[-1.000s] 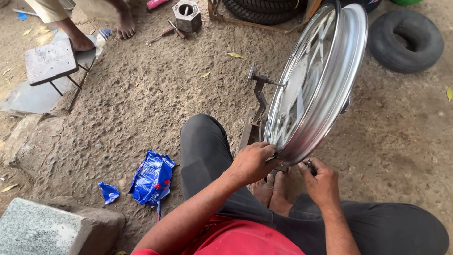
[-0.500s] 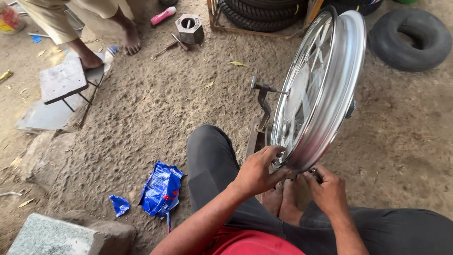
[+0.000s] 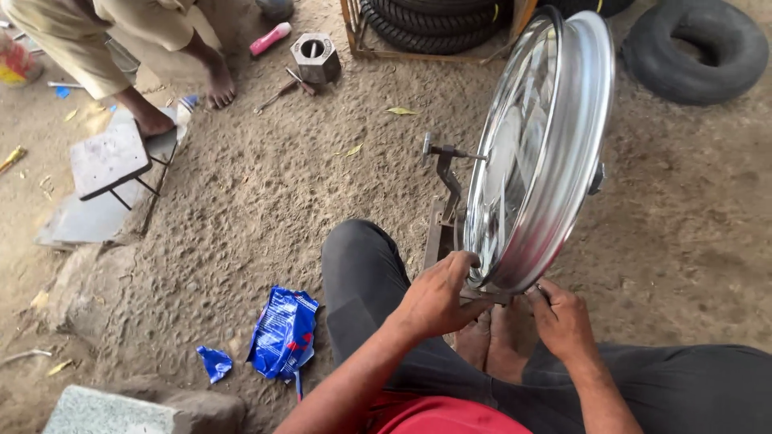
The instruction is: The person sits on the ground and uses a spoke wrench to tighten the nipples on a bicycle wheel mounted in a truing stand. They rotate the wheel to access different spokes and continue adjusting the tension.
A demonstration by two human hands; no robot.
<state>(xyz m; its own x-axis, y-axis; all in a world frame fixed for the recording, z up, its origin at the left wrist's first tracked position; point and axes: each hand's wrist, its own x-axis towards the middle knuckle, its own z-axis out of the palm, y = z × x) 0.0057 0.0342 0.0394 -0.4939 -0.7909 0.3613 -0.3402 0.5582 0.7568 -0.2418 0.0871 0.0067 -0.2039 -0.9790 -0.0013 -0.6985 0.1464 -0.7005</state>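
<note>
Big chrome wheel (image 3: 540, 153) stands upright on its stand (image 3: 444, 210) over sandy ground, right in front of the knees. Left hand (image 3: 438, 296) grips the rim's bottom edge, fingers curled on it. Right hand (image 3: 560, 319) pinches something small beneath the rim, hard to make out. Blue wrapper (image 3: 283, 331) lies left.

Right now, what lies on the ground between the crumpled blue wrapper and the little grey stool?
In the head view, only bare, lumpy sandy ground lies between the blue wrapper and the grey stool; nothing else sits on that stretch.
</note>
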